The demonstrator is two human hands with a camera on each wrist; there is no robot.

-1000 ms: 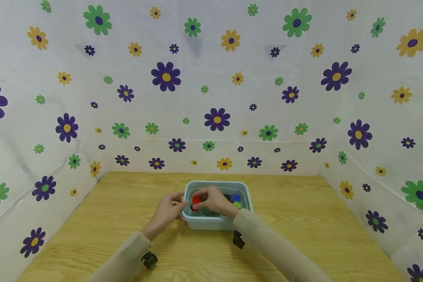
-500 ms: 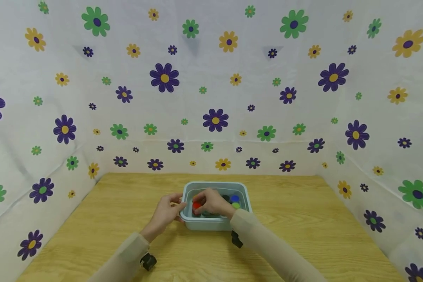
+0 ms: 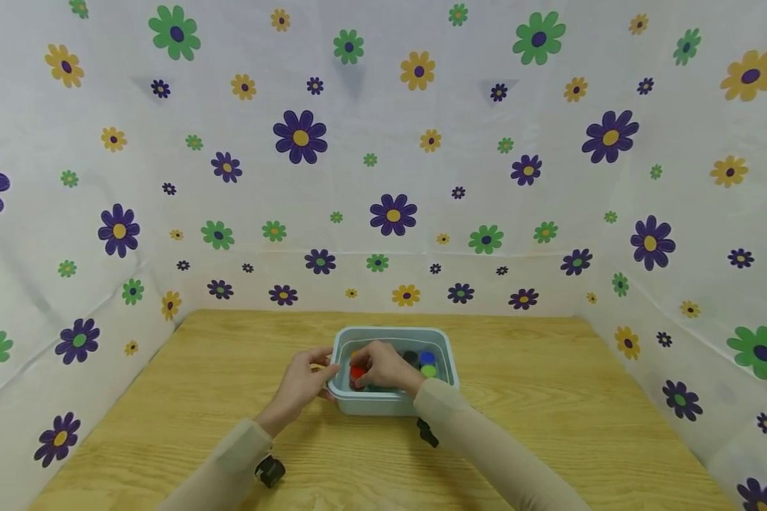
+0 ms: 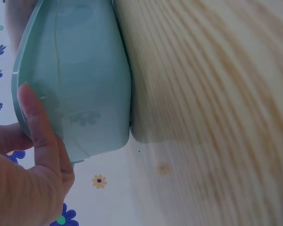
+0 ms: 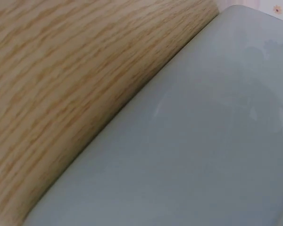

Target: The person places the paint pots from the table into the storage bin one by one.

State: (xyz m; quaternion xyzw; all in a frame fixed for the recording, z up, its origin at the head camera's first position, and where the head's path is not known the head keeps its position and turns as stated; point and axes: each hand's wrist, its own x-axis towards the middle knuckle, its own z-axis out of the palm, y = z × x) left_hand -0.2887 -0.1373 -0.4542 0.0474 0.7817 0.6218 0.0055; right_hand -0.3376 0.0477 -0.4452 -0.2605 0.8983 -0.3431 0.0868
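Note:
A light blue plastic tub [image 3: 383, 406] stands on the table in the head view. My left hand [image 3: 300, 383] holds its left rim, thumb on top and fingers against the outside; the left wrist view shows the fingers [image 4: 40, 125] along the tub's wall. Inside the tub my right hand [image 3: 388, 367] reaches to the left end and pinches a small jar with a red lid [image 3: 357, 374]. The right wrist view has only the tub's outer wall [image 5: 179, 141], with the right hand out of sight.
Further right in the tub stand small pots with a blue lid [image 3: 427, 358], a lime green lid [image 3: 429, 370] and a black lid [image 3: 411, 357]. The right hand hides part of the inside. Flowered white cloth [image 3: 383, 177] surrounds the wooden table [image 3: 518, 397].
My right hand has lowered the red-lidded jar into the left end of the tub. The left hand keeps its place on the rim.

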